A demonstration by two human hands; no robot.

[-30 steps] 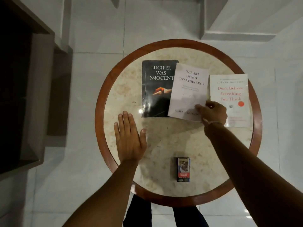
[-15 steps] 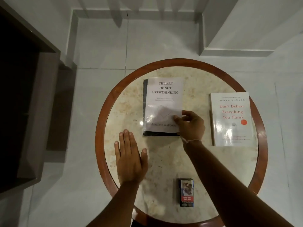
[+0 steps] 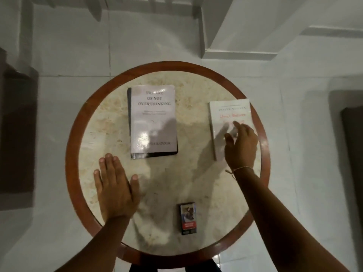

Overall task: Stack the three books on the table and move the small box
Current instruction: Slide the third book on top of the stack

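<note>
Marble table (image 3: 110, 126): left hand (image 3: 115, 185) flat, fingers spread, empty. Right hand (image 3: 240, 146) loosely open over the white book (image 3: 227, 114). 2 books (image 3: 153, 118) stacked mid-table; small box (image 3: 188, 217) near the front edge.

White tiled floor (image 3: 64, 55), wrist thread (image 3: 238, 169).
</note>
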